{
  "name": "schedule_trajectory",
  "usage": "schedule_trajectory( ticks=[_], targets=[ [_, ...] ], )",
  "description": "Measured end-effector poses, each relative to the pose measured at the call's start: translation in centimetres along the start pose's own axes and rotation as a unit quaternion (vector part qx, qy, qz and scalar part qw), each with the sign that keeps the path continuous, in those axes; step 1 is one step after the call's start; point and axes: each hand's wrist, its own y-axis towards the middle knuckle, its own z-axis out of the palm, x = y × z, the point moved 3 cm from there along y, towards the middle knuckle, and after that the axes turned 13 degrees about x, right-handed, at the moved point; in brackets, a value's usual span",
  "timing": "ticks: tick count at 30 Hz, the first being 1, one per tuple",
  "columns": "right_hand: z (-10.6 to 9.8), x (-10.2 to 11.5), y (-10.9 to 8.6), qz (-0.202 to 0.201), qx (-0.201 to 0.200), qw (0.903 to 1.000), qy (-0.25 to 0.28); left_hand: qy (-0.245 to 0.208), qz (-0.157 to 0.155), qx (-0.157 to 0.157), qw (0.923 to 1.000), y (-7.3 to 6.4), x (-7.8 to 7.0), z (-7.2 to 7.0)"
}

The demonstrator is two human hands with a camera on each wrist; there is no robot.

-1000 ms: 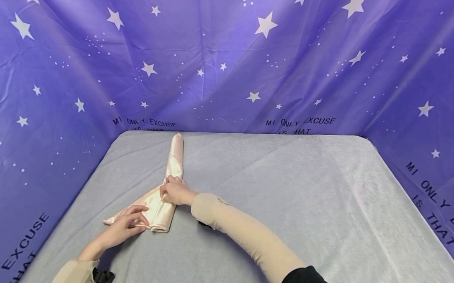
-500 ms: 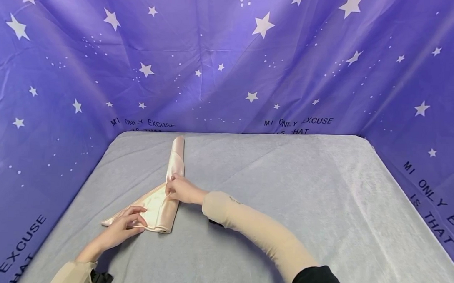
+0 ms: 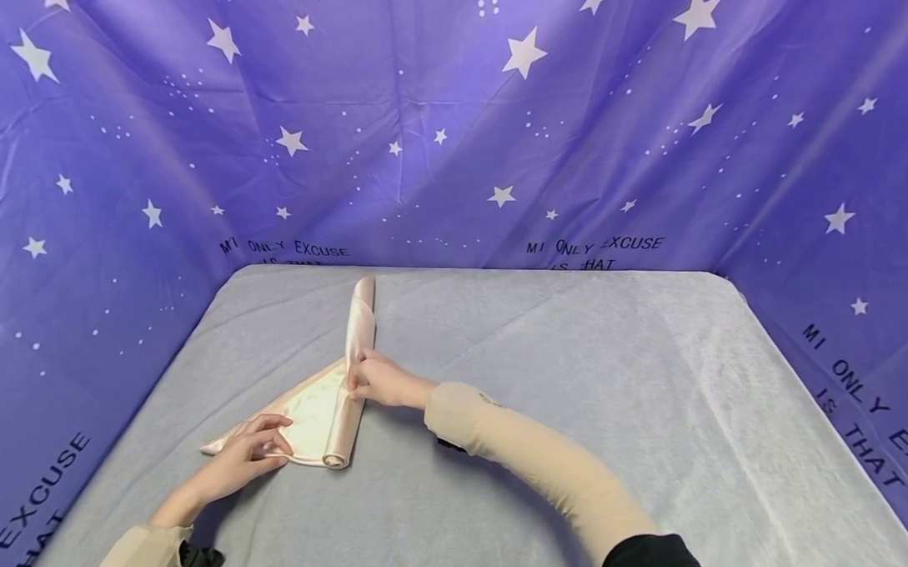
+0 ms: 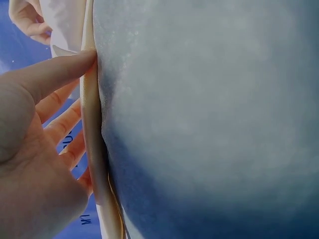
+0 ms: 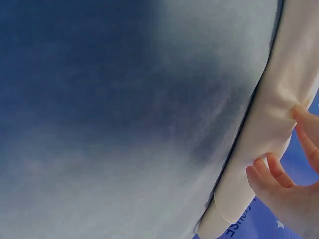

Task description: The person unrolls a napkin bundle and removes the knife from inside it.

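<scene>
A pale pink satin cloth (image 3: 310, 408) lies on the grey surface. Its right side is a long narrow roll (image 3: 361, 322) running away from the body, with a coiled near end; its left side is a flat triangular flap. My left hand (image 3: 245, 456) rests on the flap with bent, spread fingers, the thumb at the near edge, as the left wrist view also shows. Midway along the roll, my right hand (image 3: 383, 379) pinches the satin between thumb and fingers. In the right wrist view the cloth puckers beside the fingertips (image 5: 298, 110).
The grey plush-covered table (image 3: 570, 388) extends to the right and in front of the cloth. Purple curtains (image 3: 430, 107) with white stars and black lettering stand around its back and sides. Both forearms wear beige sleeves (image 3: 538, 462).
My right hand has shifted rightward with the roll. More flat satin shows between the hands, and the near end looks narrower and rounder. The left hand has stayed in place.
</scene>
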Motion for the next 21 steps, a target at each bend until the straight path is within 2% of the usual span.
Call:
schedule_trajectory(
  ticks=[6, 15, 21],
  targets=[
    [0.3, -0.3, -0.9, 0.002, -0.013, 0.9999, -0.009, -0.004, -0.003, 0.003, 1.0, 0.0, 0.1, 0.0],
    [0.7, -0.7, -2.0, 0.017, 0.004, 0.9998, -0.011, -0.011, -0.01, 0.007, 0.9999, 0.0, 0.0, 0.1],
    [0.9, -1.0, -2.4, 0.02, 0.0, 0.9997, 0.014, -0.015, -0.014, 0.006, 0.9998, 0.0, 0.0, 0.1]
  ],
)
